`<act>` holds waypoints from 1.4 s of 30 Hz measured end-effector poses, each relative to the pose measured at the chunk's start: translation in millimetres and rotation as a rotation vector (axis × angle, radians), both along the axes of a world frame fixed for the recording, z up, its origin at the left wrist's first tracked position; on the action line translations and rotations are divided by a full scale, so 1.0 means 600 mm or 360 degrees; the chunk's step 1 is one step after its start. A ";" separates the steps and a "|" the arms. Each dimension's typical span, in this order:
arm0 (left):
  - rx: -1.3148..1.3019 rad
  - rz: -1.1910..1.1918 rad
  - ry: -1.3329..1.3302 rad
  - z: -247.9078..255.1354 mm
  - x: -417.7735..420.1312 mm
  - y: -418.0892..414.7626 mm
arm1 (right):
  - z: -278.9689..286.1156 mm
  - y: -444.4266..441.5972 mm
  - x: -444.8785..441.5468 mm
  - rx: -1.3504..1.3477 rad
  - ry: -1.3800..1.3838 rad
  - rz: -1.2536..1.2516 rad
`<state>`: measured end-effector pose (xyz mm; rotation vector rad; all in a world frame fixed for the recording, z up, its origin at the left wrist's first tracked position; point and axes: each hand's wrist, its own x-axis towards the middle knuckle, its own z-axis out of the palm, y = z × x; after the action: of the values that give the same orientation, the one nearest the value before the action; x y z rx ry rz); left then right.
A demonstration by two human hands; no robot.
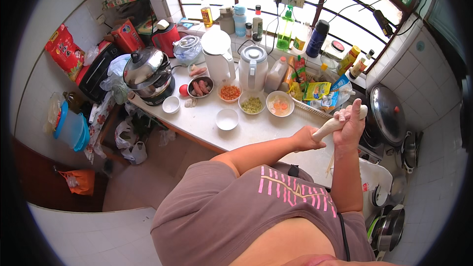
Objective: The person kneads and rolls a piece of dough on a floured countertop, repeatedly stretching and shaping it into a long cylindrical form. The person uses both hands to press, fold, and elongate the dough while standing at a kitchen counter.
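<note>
A stretched piece of pale dough (pixel 328 128) spans both my hands above the right part of the white counter. My left hand (pixel 307 138) is closed around its lower left end. My right hand (pixel 349 123) grips the other end, thumb pointing up, and some dough sticks out beyond the fist. Flour whitens the fingers of the right hand. On the counter to the left stand a bowl of cracked eggs (pixel 280 104), a bowl of chopped green vegetable (pixel 252 103), a bowl of diced orange vegetable (pixel 229 92) and a white bowl (pixel 227 119).
A metal bowl of sausages or meat (pixel 200 87), a tomato (pixel 184 90) and a steamer pot (pixel 147 72) stand farther left. Two white jugs, one an electric kettle (pixel 253 68), line the back. A basket of seasoning packets (pixel 308 107) lies behind the hands, a lidded wok (pixel 387 114) to the right.
</note>
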<state>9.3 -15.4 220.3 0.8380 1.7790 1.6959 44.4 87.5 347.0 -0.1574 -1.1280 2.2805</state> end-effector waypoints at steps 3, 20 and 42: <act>-0.0023 0.0056 0.0191 -0.015 0.002 0.002 | 0.009 -0.004 0.001 -0.0019 -0.0029 0.0014; -0.0100 -0.0065 0.0252 -0.039 0.008 -0.002 | 0.026 0.018 0.011 -0.0122 0.0038 0.0053; -0.0279 0.0105 0.0421 -0.091 0.012 -0.005 | 0.079 0.034 0.036 -0.0157 0.0148 0.0039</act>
<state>16.5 -18.2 165.6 0.9705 2.1181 1.4963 65.8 107.7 394.2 -0.0755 -0.9762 2.3410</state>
